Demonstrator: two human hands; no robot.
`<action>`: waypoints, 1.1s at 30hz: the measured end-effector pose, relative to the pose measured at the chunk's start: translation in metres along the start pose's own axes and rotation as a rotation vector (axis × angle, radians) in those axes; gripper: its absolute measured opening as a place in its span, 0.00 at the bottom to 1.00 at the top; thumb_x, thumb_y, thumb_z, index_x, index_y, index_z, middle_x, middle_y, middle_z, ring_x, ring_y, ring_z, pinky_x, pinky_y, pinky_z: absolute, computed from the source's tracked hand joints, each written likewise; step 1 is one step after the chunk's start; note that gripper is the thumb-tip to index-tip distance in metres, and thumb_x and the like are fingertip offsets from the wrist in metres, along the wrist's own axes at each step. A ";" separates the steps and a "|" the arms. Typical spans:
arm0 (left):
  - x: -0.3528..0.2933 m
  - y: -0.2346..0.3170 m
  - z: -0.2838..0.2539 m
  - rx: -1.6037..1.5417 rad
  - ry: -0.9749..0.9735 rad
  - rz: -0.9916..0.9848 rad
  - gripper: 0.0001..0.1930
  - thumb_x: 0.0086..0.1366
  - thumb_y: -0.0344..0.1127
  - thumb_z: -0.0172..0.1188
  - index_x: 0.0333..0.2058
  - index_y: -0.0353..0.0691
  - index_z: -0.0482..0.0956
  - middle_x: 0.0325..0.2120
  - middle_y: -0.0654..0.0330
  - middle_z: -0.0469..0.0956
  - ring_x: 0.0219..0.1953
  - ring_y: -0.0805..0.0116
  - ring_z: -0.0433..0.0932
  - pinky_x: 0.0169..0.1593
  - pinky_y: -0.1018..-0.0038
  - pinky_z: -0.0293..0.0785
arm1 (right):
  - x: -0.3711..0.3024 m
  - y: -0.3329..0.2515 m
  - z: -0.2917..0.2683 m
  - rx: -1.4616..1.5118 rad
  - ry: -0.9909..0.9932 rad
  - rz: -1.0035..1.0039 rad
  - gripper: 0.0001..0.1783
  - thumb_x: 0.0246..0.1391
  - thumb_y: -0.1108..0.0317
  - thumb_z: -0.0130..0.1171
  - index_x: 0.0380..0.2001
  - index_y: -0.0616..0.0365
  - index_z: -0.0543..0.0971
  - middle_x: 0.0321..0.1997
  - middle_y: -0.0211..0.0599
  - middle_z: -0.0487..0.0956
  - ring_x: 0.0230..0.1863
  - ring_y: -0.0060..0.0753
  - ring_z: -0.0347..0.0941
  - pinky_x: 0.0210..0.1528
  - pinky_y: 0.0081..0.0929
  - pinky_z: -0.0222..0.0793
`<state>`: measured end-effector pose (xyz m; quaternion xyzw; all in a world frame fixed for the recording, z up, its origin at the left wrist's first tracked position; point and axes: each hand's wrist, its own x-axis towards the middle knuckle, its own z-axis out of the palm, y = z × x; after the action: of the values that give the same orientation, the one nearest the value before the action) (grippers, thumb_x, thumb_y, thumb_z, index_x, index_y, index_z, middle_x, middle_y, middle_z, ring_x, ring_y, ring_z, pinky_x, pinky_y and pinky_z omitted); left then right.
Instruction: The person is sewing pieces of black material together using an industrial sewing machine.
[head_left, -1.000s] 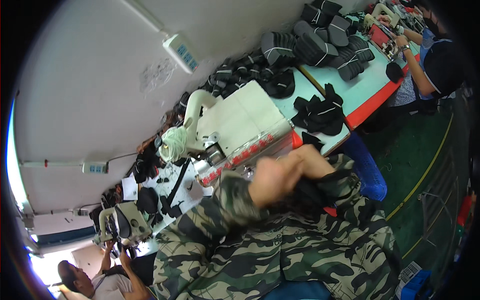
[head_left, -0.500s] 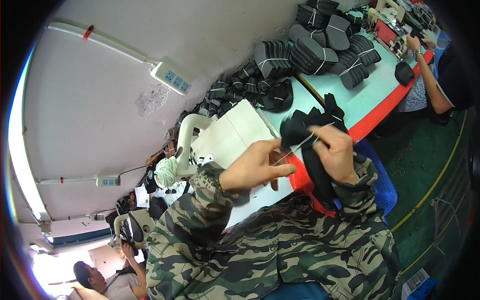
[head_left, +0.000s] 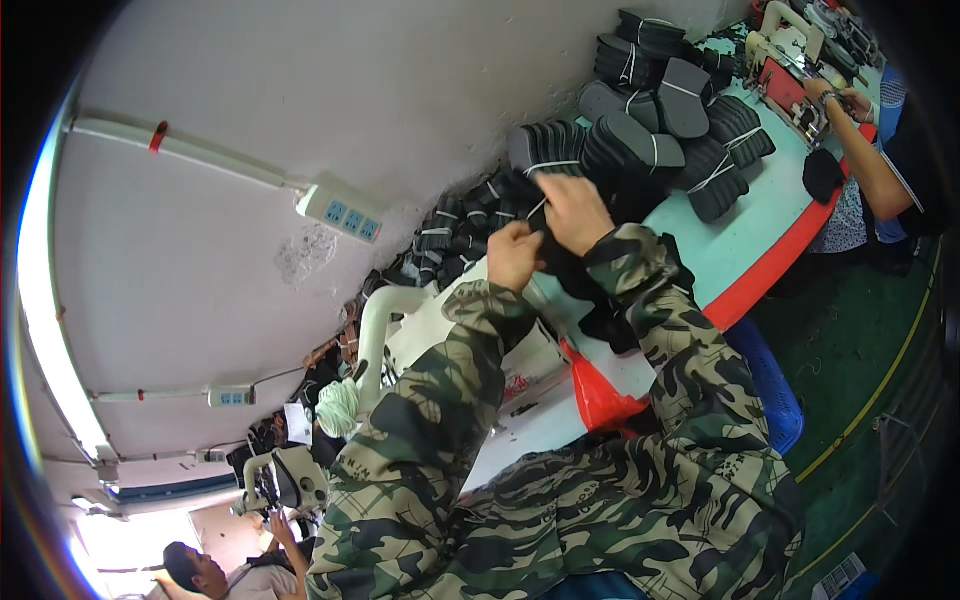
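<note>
Both my hands are stretched out over the far side of the table, close together by the wall. My right hand (head_left: pixel 575 214) is closed on a tied bundle of black fabric pieces (head_left: pixel 522 192). A short stretch of white string (head_left: pixel 538 209) shows between my hands. My left hand (head_left: pixel 515 256) sits just to the left and nearer, its fingers curled; what they hold is hidden. More black fabric (head_left: pixel 572 272) lies below my right wrist, partly covered by my sleeve.
Stacks of dark curved pads (head_left: pixel 630 150) tied with white bands stand behind. A cream sewing machine (head_left: pixel 375 335) with a white cord coil (head_left: pixel 338 408) is left. A blue basket (head_left: pixel 775 390) stands right. Co-workers sit at far right and lower left; a power strip (head_left: pixel 340 214) hangs on the wall.
Both hands have moved away from my body, up and leftward toward the wall, with the black bundle. My left hand's spread fingers have curled. The red table edge nearby is more exposed.
</note>
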<state>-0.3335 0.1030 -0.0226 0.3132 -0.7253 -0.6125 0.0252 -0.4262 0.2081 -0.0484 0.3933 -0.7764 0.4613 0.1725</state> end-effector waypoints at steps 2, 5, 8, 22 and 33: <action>0.032 -0.038 -0.016 0.147 0.259 -0.212 0.05 0.48 0.29 0.58 0.22 0.32 0.74 0.21 0.52 0.76 0.23 0.59 0.77 0.25 0.71 0.75 | -0.012 0.017 0.030 -0.107 -0.178 0.016 0.23 0.41 0.71 0.53 0.45 0.61 0.68 0.46 0.45 0.70 0.45 0.47 0.67 0.44 0.37 0.64; 0.054 -0.024 -0.008 0.630 0.326 -0.038 0.06 0.45 0.30 0.58 0.22 0.34 0.75 0.22 0.47 0.76 0.26 0.50 0.77 0.31 0.65 0.75 | -0.006 0.032 0.030 -0.030 -0.108 0.306 0.23 0.42 0.67 0.56 0.45 0.61 0.68 0.45 0.46 0.70 0.44 0.49 0.67 0.44 0.39 0.64; 0.065 -0.031 -0.015 0.882 0.338 0.030 0.10 0.44 0.34 0.58 0.26 0.35 0.76 0.26 0.43 0.75 0.31 0.47 0.76 0.38 0.61 0.72 | 0.034 0.040 0.034 -0.130 -0.276 0.574 0.38 0.40 0.50 0.59 0.49 0.65 0.62 0.46 0.56 0.67 0.45 0.56 0.66 0.46 0.41 0.64; 0.006 -0.038 0.027 1.398 -0.254 0.652 0.23 0.44 0.42 0.62 0.40 0.41 0.71 0.36 0.54 0.70 0.36 0.55 0.73 0.37 0.64 0.71 | 0.052 0.017 0.051 -0.459 -0.396 0.460 0.49 0.30 0.58 0.68 0.57 0.51 0.53 0.53 0.45 0.60 0.45 0.51 0.65 0.39 0.40 0.69; -0.132 0.000 0.006 0.621 -0.181 0.506 0.21 0.53 0.33 0.57 0.47 0.37 0.67 0.39 0.52 0.73 0.31 0.57 0.76 0.30 0.71 0.73 | 0.097 0.088 -0.025 0.687 0.151 0.956 0.27 0.30 0.58 0.65 0.38 0.61 0.76 0.31 0.38 0.76 0.29 0.32 0.73 0.23 0.26 0.71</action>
<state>-0.2304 0.1720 0.0220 0.0625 -0.9292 -0.3638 0.0154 -0.5571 0.2085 -0.0255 -0.0007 -0.6592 0.7394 -0.1371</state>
